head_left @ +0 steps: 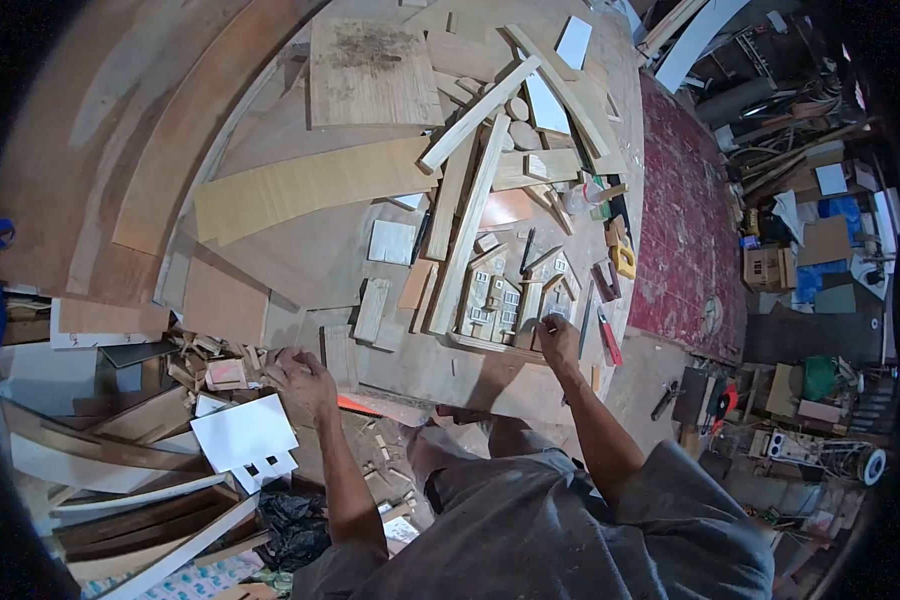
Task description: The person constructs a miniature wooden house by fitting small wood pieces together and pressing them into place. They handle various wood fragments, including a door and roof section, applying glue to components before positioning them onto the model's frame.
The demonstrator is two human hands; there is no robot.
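Observation:
A miniature wooden house front (490, 308) with small white-framed windows lies near the front edge of the workbench (450, 375). My right hand (558, 342) is over the right part of this model, with fingertips pinched together; whatever they hold is too small to make out. Beside that hand lies a red-handled tool (610, 345). A thin black tool (527, 250) rests at the top of the model. Off to the left, my left hand (305, 385) hovers by the bench edge near a heap of wood offcuts (195, 365), its fingers loosely apart and nothing visible in them.
Long wooden strips (470, 225) lie beside and behind the model. A yellowish thin sheet (315, 190) and a square board (372, 75) cover the bench further back. A clear plastic cup (582, 197) and a yellow-handled tool (624, 262) stand right. White panels (242, 435) and a black bag (292, 525) are lower left.

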